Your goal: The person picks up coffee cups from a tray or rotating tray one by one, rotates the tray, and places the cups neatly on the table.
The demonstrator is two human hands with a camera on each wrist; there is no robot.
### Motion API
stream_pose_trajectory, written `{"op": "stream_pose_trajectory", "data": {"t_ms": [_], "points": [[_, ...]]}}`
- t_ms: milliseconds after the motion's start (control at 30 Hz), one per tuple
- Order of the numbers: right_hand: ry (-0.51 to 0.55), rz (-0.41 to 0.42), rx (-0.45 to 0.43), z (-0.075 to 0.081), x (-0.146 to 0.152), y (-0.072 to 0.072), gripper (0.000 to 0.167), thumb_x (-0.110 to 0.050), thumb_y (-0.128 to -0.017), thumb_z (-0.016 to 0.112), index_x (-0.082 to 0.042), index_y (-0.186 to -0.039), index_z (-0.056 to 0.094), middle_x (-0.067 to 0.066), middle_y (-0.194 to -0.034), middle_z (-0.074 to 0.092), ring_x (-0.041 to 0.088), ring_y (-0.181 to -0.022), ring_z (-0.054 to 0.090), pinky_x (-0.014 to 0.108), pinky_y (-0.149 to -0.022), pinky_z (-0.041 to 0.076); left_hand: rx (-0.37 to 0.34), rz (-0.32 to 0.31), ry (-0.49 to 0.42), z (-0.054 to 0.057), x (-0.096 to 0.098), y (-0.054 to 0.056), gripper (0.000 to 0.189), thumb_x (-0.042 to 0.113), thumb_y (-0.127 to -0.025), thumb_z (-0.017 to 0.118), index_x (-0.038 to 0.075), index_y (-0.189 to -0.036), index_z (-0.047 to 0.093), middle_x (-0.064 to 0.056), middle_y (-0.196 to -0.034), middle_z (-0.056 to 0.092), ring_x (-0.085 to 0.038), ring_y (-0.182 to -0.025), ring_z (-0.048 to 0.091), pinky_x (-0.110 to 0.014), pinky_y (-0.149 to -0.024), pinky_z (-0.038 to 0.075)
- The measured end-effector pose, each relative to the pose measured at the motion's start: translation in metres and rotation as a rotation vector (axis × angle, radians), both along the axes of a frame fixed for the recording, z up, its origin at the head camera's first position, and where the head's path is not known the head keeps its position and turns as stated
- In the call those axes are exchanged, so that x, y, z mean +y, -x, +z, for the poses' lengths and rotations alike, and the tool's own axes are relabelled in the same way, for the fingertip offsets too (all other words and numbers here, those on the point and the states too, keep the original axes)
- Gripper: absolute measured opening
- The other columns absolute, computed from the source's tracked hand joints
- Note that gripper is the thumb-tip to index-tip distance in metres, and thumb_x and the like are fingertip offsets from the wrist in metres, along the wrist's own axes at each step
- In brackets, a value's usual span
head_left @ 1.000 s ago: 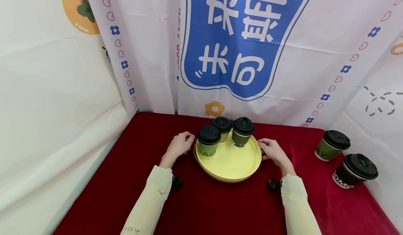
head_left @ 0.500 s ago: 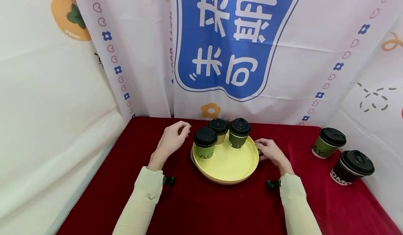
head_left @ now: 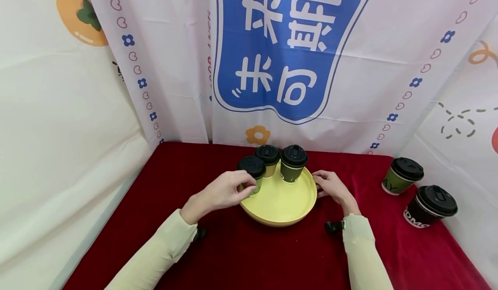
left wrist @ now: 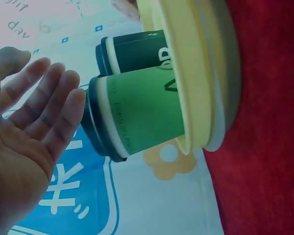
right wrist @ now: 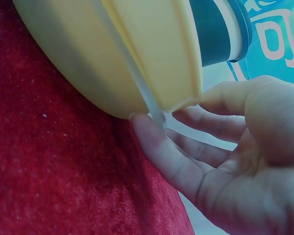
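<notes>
A round yellow tray (head_left: 288, 201) sits on the red cloth, with a second pale rim below its own. Three black-lidded paper cups stand upright at its far left part: a light green cup (left wrist: 144, 107), a brown cup (head_left: 268, 156) and a dark green cup (head_left: 291, 173). My left hand (head_left: 223, 190) is in front of the light green cup and overlaps it in the head view. Its fingers are loosely bent, fingertips beside the lid, holding nothing. At the tray's right edge, my right hand (head_left: 330, 186) grips the rims between thumb and fingers.
On the right of the cloth stand a green cup (head_left: 402, 176) and a black cup (head_left: 429, 206), both lidded. A printed white curtain (head_left: 186, 100) hangs behind the table, with white cloth at both sides.
My left hand drew back from the tray's left edge, then swung right to the light green cup. My right hand stays at the tray's rim. The head view shifted slightly.
</notes>
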State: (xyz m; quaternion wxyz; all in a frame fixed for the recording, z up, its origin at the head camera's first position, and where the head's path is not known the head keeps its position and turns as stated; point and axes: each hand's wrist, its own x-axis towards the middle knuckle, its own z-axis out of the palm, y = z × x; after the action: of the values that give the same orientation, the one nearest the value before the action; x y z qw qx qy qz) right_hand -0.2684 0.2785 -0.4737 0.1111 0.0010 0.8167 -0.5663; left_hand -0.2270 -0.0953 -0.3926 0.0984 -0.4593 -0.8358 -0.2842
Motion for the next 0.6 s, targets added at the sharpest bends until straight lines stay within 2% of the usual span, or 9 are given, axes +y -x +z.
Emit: {"op": "stream_pose_trajectory", "data": {"t_ms": [167, 433, 600], "points": [[-0.008, -0.007, -0.007, -0.001, 0.000, 0.000, 0.041, -0.022, -0.103, 0.049, 0.006, -0.133, 0.052, 0.028, -0.122, 0.061, 0.021, -0.087, 0.070, 0.040, -0.069, 0.060, 0.015, -0.035, 0.050, -0.009, 0.001, -0.005, 0.007, 0.018, -0.094, 0.067, 0.016, -0.097, 0.072, 0.008, -0.087, 0.064, -0.002, -0.073, 0.055, -0.015, -0.065, 0.048], [-0.013, -0.012, -0.006, -0.003, -0.001, 0.002, 0.038, -0.020, -0.103, 0.050, 0.005, -0.131, 0.054, 0.025, -0.117, 0.063, 0.018, -0.084, 0.070, 0.039, -0.069, 0.060, -0.082, -0.042, 0.170, -0.029, 0.008, -0.009, 0.008, 0.023, -0.095, 0.066, 0.019, -0.099, 0.072, 0.007, -0.094, 0.066, -0.005, -0.080, 0.060, -0.014, -0.070, 0.049], [-0.006, -0.012, -0.010, -0.001, -0.001, 0.001, 0.038, -0.020, -0.103, 0.049, 0.005, -0.132, 0.054, 0.024, -0.115, 0.064, 0.017, -0.082, 0.070, 0.039, -0.068, 0.060, -0.049, -0.031, 0.243, -0.041, 0.014, -0.011, 0.011, 0.026, -0.095, 0.065, 0.020, -0.101, 0.071, 0.005, -0.099, 0.068, -0.009, -0.085, 0.063, -0.016, -0.071, 0.050]]}}
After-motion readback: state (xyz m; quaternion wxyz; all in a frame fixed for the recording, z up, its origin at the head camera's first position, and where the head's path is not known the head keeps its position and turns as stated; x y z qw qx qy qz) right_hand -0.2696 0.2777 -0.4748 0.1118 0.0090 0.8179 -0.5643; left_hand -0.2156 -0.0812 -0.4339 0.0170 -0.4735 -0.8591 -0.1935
